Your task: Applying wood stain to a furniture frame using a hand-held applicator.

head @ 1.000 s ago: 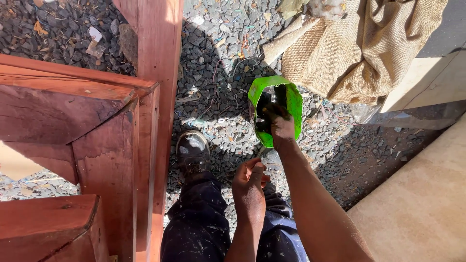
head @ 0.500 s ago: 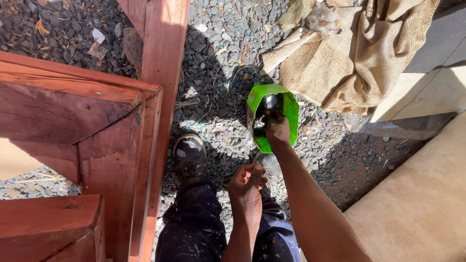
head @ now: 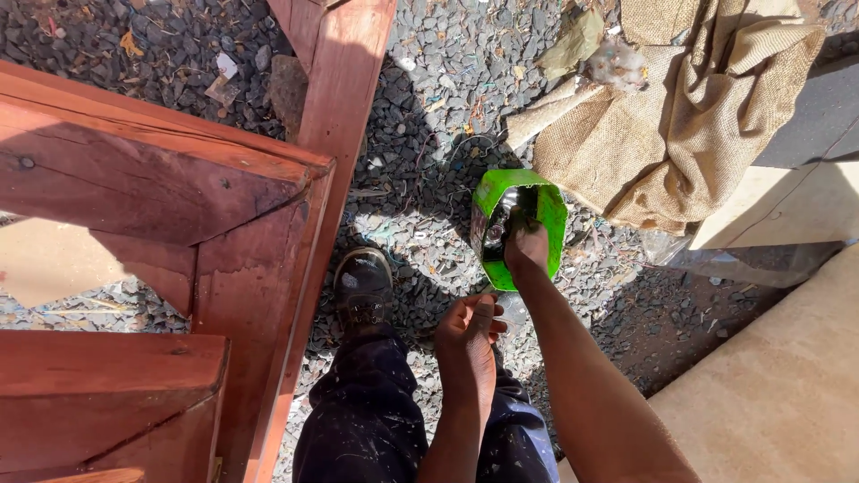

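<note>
My right hand (head: 526,250) is dipped inside the cut-open bright green plastic container (head: 552,215) on the gravel at twelve o'clock from my knees, its grip hidden, while my left hand (head: 470,326) hovers loosely curled and empty, nothing lifted out yet.

Container (head: 519,228) right of shoe (head: 362,286)

Bare-armed, no sleeves — dark paint-flecked trousers (head: 376,420) and a scuffed black shoe (head: 362,284) with a greyish toe.
</note>
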